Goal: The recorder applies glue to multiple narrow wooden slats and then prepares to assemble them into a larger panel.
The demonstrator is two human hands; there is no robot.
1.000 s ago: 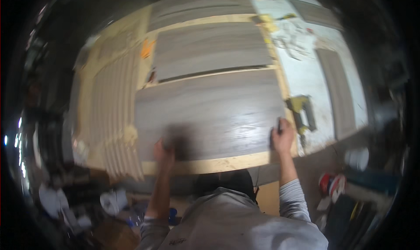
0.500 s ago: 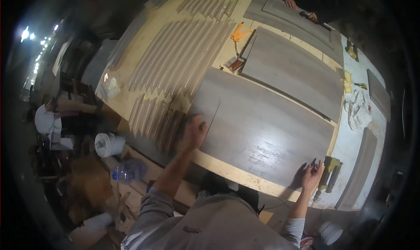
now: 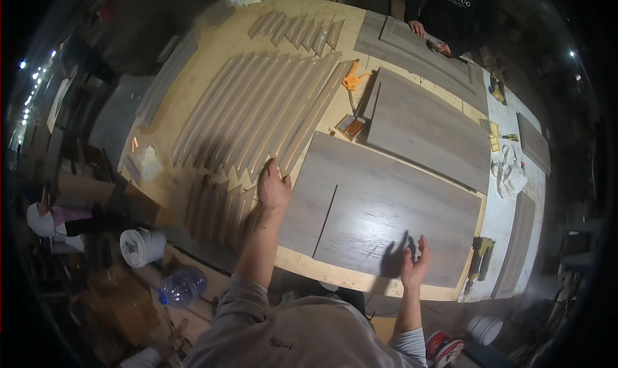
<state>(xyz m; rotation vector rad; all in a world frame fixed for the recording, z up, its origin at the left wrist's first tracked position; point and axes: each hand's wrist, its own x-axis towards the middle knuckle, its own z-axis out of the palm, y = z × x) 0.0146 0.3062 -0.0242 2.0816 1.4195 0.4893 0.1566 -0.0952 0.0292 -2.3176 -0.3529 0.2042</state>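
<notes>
A large grey-brown wooden panel (image 3: 373, 207) lies flat on the table in front of me, a thin dark line crossing its left part. My left hand (image 3: 275, 191) is at the panel's left edge, fingers stretched toward the lower ends of long grey moulding strips (image 3: 257, 110) laid side by side. Whether the fingertips touch a strip, I cannot tell. Over the panel's front right part, my right hand (image 3: 416, 265) is held open and holds nothing; its shadow falls on the wood. Shorter mitred strips (image 3: 222, 210) lie left of my left forearm.
Behind the panel lies a second one (image 3: 431, 123), beside an orange-handled tool (image 3: 352, 78). A yellow-black power tool (image 3: 479, 255) rests at the right. Across the table, another person's hands (image 3: 438, 46) work at a framed panel. A white bucket (image 3: 143, 247) and clear bottle (image 3: 183, 285) stand lower left.
My left hand has moved away from me to the long strips' ends. My right hand has shifted left, from the panel's right corner to over its surface. The view has shifted too.
</notes>
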